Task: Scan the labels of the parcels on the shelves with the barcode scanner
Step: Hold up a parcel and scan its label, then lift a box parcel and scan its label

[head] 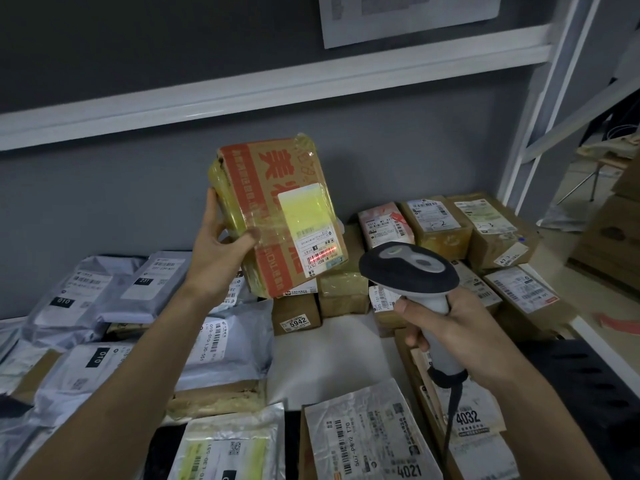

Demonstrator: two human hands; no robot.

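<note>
The left hand (221, 251) holds a taped cardboard parcel (277, 216) up above the shelf (329, 344), fingers curled round its left edge and thumb pressed on its front face, so the grip is closed on the box. The parcel stands nearly upright, its long axis running top to bottom and tilted a little to the left, with its label (317, 233) facing the camera.

The right hand (446, 334) is wrapped round the handle of the barcode scanner (408, 268), a closed grip with the cable trailing down from the handle's base. The scanner head sits just to the lower right of the parcel, pointing up and left at it. A red scan line (322, 253) falls across the barcode at the bottom of the label (so the aim looks right, judging by where the line lies).

The relation that matters is that the label lies up and to the left of the scanner head, near but apart.

Below, the shelf carries grey poly mailers (104, 296) on the left and brown boxes (491, 230) at the right and rear, most with labels facing up.
</note>
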